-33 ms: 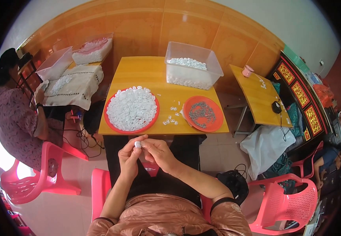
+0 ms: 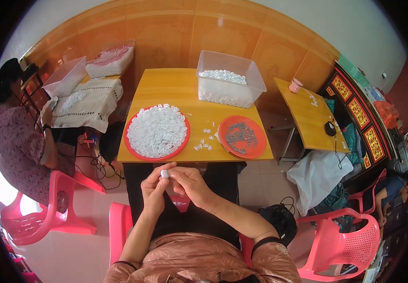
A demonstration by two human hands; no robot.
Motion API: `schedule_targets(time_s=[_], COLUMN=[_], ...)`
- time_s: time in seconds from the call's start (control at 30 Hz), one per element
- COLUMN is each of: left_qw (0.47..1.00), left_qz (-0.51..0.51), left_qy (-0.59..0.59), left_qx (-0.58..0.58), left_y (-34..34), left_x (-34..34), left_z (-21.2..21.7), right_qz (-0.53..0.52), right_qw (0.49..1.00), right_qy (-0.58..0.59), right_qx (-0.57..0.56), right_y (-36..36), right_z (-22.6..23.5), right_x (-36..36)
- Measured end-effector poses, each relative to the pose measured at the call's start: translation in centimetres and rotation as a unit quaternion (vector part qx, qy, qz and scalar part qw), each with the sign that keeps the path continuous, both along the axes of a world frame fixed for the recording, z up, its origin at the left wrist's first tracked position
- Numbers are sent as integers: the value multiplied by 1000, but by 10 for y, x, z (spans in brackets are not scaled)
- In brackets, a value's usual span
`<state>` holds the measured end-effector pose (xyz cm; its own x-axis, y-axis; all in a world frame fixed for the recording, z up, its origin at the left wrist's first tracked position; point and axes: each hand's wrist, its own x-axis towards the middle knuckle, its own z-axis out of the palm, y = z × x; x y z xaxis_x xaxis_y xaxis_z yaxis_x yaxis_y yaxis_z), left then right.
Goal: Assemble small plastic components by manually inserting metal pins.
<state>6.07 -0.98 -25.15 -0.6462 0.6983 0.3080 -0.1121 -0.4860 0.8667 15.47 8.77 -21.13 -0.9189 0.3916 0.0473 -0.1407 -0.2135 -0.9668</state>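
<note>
Both my hands meet just below the front edge of the yellow table [image 2: 175, 87]. My left hand [image 2: 153, 191] and my right hand [image 2: 191, 185] pinch one small white plastic piece [image 2: 165, 173] between their fingertips. On the table, a red plate [image 2: 183, 141] is heaped with white pieces. An orange plate [image 2: 259, 147] to its right holds small grey metal parts. A few loose white pieces [image 2: 206, 139] lie between the two plates. Behind them stands a clear plastic bin [image 2: 253, 80] partly filled with white pieces.
A person [image 2: 18, 146] sits on a pink chair [image 2: 48, 214] at left, by a cloth-covered table [image 2: 93, 101] with two clear bins. A second yellow table [image 2: 307, 118] at right carries a pink cup [image 2: 296, 85]. A white bag [image 2: 319, 177] and another pink chair [image 2: 343, 240] stand at lower right.
</note>
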Motion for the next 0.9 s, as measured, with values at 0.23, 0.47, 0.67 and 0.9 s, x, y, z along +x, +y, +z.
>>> schedule_targets(time_s=[0.23,0.47,0.67,0.9], left_qw=[999,995,982,985], left_qz=[31,72,113,92], left_qy=[12,-62,-144,-132], left_qx=[-36,19,-35,-65], left_y=[-1,5,3,5], left_x=[0,3,-6,-8], left_z=[-6,5,3,-5], right_qz=[19,164,-219,-246], right_qw=[998,975,973,910], right_qy=[-20,-146,-12,-124], right_qx=[-64,36,77,311], right_y=[0,46,162,200], right_z=[-3,10,78,12], right_x=[-1,-7,-30,-12])
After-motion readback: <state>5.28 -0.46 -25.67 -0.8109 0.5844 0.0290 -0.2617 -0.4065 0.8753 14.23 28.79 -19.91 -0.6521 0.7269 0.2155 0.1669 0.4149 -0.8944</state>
